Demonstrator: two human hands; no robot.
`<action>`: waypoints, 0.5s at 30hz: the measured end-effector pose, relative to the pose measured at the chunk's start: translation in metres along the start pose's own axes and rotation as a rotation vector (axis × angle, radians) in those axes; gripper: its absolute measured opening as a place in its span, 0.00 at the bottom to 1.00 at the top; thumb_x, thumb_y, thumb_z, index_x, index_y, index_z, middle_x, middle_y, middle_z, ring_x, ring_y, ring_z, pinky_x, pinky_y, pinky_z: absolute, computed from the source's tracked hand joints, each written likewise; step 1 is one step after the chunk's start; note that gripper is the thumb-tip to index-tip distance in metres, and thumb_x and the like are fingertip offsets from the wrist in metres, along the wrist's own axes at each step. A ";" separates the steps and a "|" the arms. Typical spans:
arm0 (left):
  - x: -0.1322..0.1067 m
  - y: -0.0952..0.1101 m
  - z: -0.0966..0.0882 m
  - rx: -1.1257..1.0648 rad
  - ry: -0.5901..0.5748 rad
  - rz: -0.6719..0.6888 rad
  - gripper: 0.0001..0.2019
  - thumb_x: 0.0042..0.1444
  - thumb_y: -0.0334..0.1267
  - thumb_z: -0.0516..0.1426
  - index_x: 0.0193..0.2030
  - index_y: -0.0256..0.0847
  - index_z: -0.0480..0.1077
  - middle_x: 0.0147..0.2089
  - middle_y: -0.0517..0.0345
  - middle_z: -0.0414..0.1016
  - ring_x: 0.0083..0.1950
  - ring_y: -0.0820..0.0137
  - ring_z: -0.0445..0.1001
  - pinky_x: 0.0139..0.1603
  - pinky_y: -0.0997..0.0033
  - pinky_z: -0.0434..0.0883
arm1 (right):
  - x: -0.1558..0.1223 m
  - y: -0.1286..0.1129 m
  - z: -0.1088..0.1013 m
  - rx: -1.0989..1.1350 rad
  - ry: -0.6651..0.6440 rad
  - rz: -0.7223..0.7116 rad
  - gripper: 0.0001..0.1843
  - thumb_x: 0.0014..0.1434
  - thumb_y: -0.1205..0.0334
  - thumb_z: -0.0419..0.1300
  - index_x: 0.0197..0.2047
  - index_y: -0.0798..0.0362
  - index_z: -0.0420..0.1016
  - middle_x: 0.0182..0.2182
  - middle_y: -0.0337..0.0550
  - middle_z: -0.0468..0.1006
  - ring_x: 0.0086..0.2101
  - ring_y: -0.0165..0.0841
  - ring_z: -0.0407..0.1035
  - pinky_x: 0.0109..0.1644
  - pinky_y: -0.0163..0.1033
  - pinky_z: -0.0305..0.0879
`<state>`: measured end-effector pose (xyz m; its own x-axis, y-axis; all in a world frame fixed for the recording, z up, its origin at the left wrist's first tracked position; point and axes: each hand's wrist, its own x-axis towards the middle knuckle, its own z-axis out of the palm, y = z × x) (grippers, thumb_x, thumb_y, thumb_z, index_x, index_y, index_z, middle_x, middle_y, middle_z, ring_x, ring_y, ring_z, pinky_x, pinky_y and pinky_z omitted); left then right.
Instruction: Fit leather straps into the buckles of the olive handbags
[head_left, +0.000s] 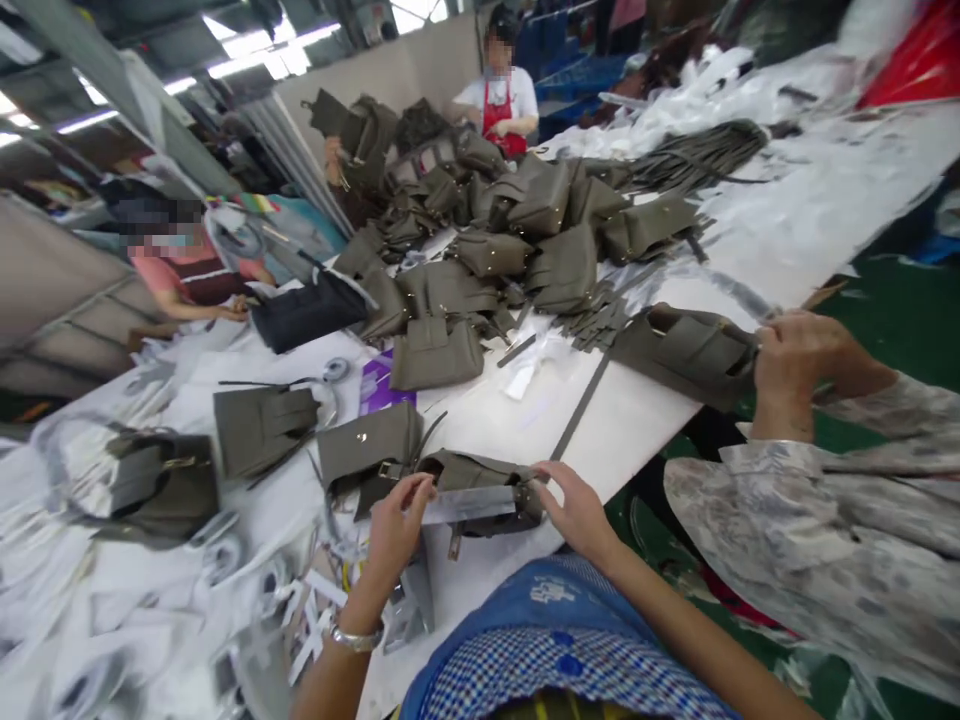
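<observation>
An olive-grey leather handbag [480,478] lies on its side at the near edge of the white table [645,410]. My left hand [397,525] pinches its left end, beside a strip of clear plastic film [469,505] along the bag's front. My right hand [574,510] grips the bag's right end, fingers curled on it. Both wrists come up from the bottom of the view; a silver bracelet sits on the left one.
A big heap of matching bags [495,210] fills the table's far half, with loose bags [262,425] and straps [581,405] nearer. At right a co-worker's hand [795,365] holds another bag [686,350]. Two more people work at the back and left. Plastic scraps litter the near left.
</observation>
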<state>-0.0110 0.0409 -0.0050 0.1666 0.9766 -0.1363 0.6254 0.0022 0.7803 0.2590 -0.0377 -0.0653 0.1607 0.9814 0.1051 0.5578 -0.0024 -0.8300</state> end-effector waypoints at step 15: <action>-0.039 -0.075 0.003 -1.085 0.356 -0.881 0.23 0.64 0.48 0.42 0.59 0.41 0.63 0.53 0.38 0.73 0.52 0.53 0.76 0.42 0.56 0.77 | 0.044 -0.064 -0.016 -0.119 -0.534 -0.266 0.09 0.56 0.51 0.58 0.36 0.43 0.76 0.32 0.34 0.79 0.34 0.37 0.74 0.36 0.40 0.67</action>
<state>-0.0617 0.0018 -0.0602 -0.2583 0.5719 -0.7786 -0.4814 0.6225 0.6170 0.2435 0.0030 0.0012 -0.4100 0.9120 -0.0143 0.6149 0.2648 -0.7428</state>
